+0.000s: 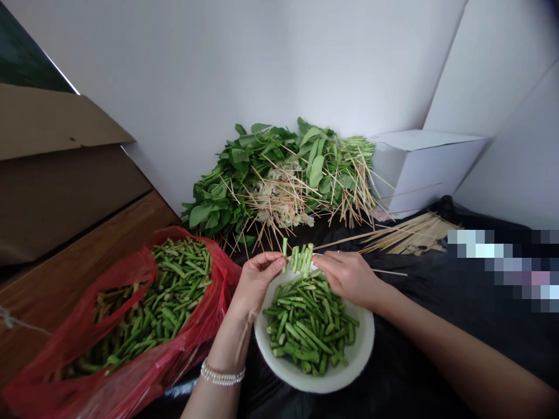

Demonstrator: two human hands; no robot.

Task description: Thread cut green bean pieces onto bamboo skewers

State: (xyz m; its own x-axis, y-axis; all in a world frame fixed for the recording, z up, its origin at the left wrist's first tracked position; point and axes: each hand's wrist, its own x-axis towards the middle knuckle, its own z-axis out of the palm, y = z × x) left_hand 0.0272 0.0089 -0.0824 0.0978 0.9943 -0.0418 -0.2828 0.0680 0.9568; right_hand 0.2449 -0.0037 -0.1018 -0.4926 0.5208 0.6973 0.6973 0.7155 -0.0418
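Between thumb and fingers, my left hand (258,284) pinches one short green vegetable stem piece (285,249), held upright. My right hand (349,278) closes around a thin bamboo skewer (391,272), whose tail sticks out behind it to the right. Several cut stem pieces (302,259) sit side by side on that skewer, just left of my right fingertips. The single piece is a small gap away from this row; whether the skewer tip touches it cannot be made out. Below both hands stands a white bowl (315,385) heaped with cut green stems (305,331).
A red plastic bag (144,381) of cut stems lies open at left. Behind are leafy greens (236,157) and filled skewers (283,198). Loose bamboo skewers (410,230) lie right, before a white box (432,169). A cardboard box (65,186) stands left; black sheeting (419,349) covers the surface.
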